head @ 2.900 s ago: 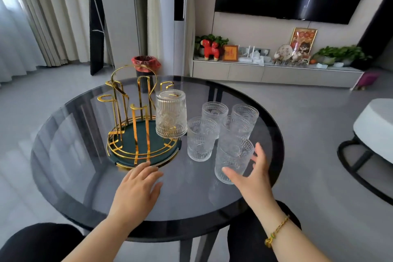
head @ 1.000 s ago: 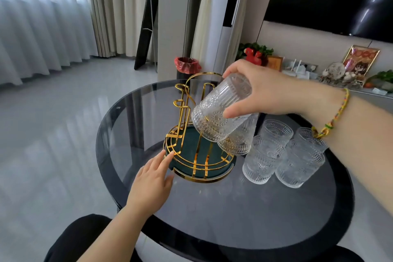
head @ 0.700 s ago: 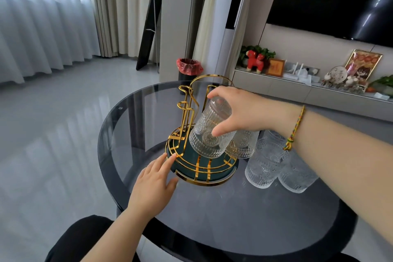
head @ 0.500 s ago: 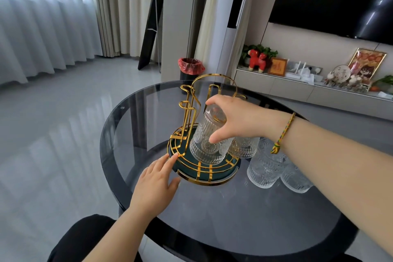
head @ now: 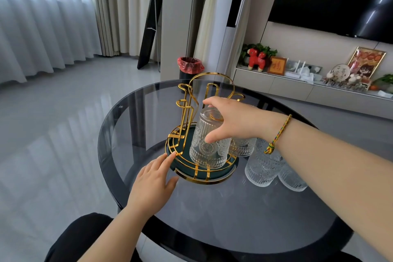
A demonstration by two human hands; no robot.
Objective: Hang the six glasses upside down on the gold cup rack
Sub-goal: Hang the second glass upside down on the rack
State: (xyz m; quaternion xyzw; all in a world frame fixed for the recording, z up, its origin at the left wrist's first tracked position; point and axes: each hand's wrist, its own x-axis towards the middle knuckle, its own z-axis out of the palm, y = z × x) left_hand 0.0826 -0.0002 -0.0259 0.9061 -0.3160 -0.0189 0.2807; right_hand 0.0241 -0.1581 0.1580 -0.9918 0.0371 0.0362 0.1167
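Right hand grip is closed on a clear ribbed glass tumbler with embossed medallions: thumb low on the near side, fingertips curled over the upturned base. Tumbler is mouth-down, roughly upright, over a peg at the near-right of the gold wire cup rack with the dark green round base, its rim just above or on the base ring; cannot tell if it touches.

Left hand lies flat on the round smoked-glass tabletop, grip open and holding nothing, fingertips against the rack's near-left rim.

A second inverted patterned glass hangs on the rack's right side, mostly hidden behind the right hand.

More upright patterned glasses are clustered on the tabletop just right of the rack, partly covered by the right forearm; count not clear.

Braided multicolour cord bracelet on the right wrist.

Remaining rack pegs on the left and back are bare.

Background: black bin with a red liner on the floor beyond the tabletop.
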